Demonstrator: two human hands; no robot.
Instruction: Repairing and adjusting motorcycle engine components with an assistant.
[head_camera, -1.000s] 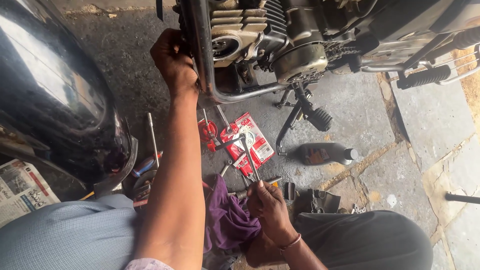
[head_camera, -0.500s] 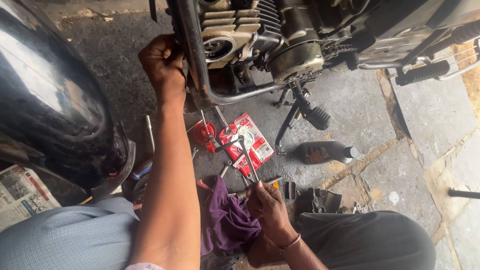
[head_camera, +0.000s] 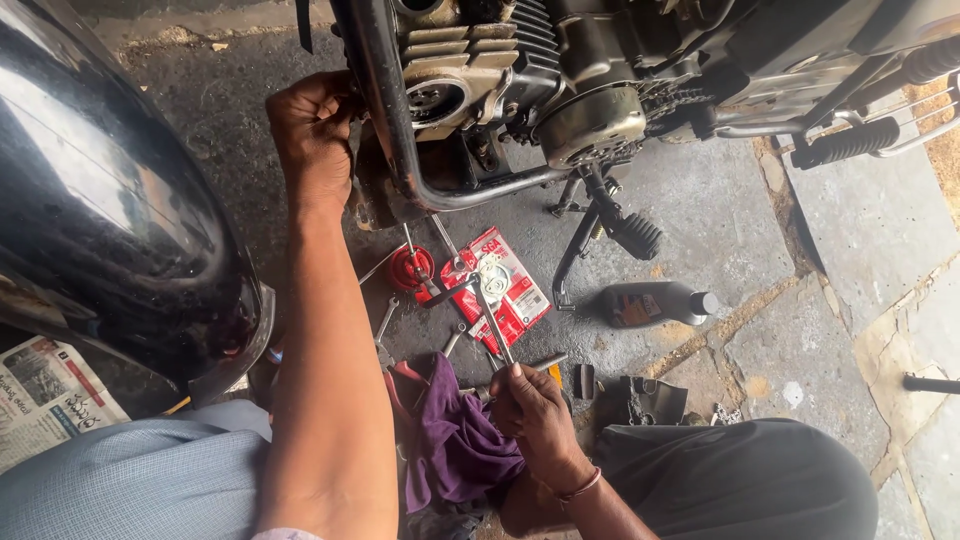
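Grey concrete floor (head_camera: 720, 220) fills the frame beneath a motorcycle engine (head_camera: 520, 80) at the top. At upper left, the left hand (head_camera: 315, 135) is closed around the black frame tube (head_camera: 385, 130) in front of the engine. At lower centre, the right hand (head_camera: 535, 415) grips the bottom end of a metal wrench (head_camera: 490, 320), fingers wrapped tight, its head pointing up over a red and white packet (head_camera: 505, 285) on the floor. A purple rag (head_camera: 455, 440) lies just left of that hand. A dark oil bottle (head_camera: 650, 303) lies on its side to the right. A shiny black fender (head_camera: 100, 220) fills the left edge, with newspaper (head_camera: 45, 395) below it.
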